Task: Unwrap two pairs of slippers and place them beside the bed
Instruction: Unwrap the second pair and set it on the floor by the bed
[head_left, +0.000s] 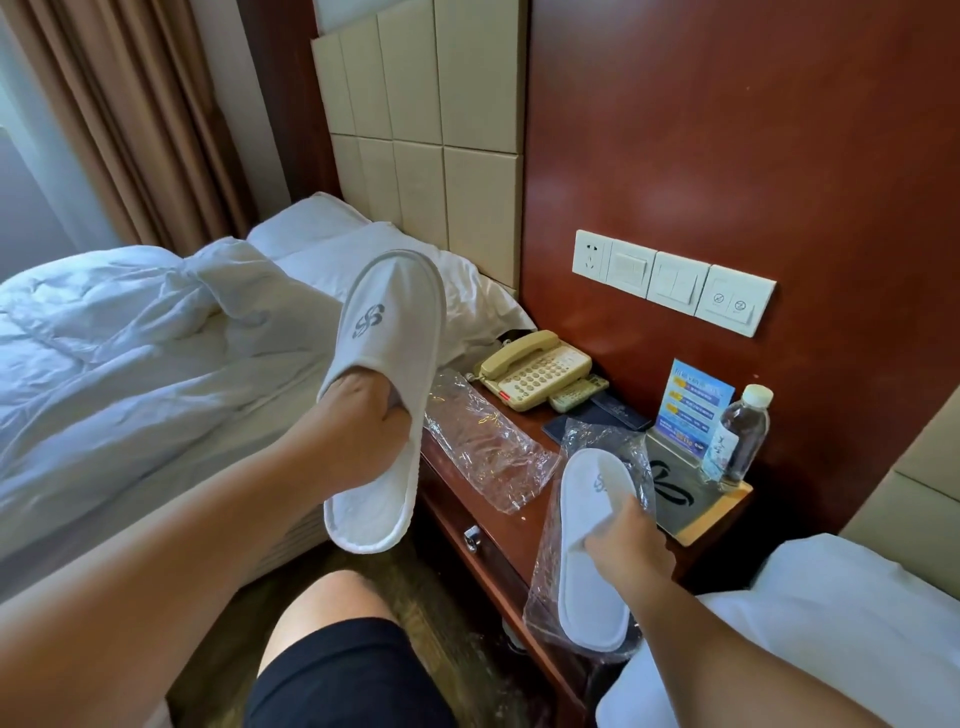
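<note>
Head: L hand (363, 431) grips terry slipper (382, 395); R hand (631, 545) on bagged slipper (589, 571).

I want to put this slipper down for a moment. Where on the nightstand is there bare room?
The nightstand has one bare strip: its front edge, between the flat plastic wrapper and the bagged slipper. Farther back it is crowded: telephone, sign card and water bottle along the wall.

The left hand (363, 431) fingers vanish inside the raised slipper (382, 395).
</note>
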